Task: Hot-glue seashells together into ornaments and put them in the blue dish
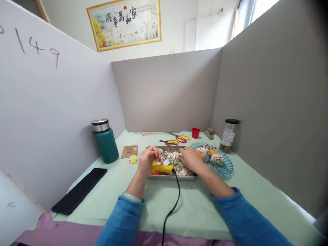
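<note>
Seen from my head, my left hand [149, 160] hangs over the near-left part of the tray [169, 177], fingers curled in close to the thumb; I can't tell whether anything small is pinched there. My right hand [191, 159] is over the tray's right side, its fingers bent down to the shells [167, 162]; their tips are too hidden to tell whether they have hold of one. The shells fill the tray between and below both hands. The yellow tool [164, 168] lies across them just right of my left wrist, its cord [178, 193] running back toward me between my forearms. Beside my right hand, partly behind it, is the blue plate [228, 173] of decorated pieces. Left of my left hand are a star piece [133, 159] and a card [125, 152]; beyond both hands, scissors [167, 141] and a red cup [195, 133].
</note>
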`<state>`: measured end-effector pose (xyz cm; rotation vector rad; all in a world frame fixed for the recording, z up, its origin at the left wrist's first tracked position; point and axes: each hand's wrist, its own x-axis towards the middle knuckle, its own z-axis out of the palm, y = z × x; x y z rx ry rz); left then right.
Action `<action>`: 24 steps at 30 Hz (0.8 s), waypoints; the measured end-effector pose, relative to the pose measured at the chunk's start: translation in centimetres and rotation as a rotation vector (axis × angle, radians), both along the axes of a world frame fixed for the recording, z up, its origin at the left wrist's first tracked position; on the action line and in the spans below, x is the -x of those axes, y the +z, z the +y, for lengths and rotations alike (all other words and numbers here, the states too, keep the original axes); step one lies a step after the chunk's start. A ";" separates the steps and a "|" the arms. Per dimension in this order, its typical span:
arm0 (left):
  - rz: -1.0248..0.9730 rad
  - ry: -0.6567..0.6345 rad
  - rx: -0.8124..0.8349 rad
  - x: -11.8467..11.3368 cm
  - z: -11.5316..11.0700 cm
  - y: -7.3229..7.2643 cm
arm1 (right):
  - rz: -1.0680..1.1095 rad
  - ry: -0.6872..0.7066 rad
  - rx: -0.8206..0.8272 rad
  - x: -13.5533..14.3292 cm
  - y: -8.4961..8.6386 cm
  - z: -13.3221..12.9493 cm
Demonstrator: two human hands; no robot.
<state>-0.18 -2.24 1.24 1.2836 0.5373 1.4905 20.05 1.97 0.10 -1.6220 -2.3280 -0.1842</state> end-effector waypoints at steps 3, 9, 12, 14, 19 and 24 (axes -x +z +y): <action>0.005 0.001 0.007 0.1 0.0 -0.1 | -0.064 0.000 0.038 0.2 -0.4 0.1; 0.072 0.097 0.007 -0.2 0.4 -0.5 | -0.060 0.006 0.024 0.2 -0.8 0.3; 0.178 0.204 -0.008 -0.5 0.5 -0.6 | -0.009 0.004 -0.014 0.1 -0.6 0.3; 0.262 0.250 -0.010 -0.7 0.4 -0.5 | 0.212 0.061 -0.040 0.2 -0.1 0.3; 0.355 0.298 -0.002 -0.7 0.3 -0.4 | 1.114 0.465 0.204 1.0 1.2 -0.6; 0.327 0.230 -0.040 -0.7 0.4 -0.7 | 1.366 0.608 0.345 2.5 1.0 -1.9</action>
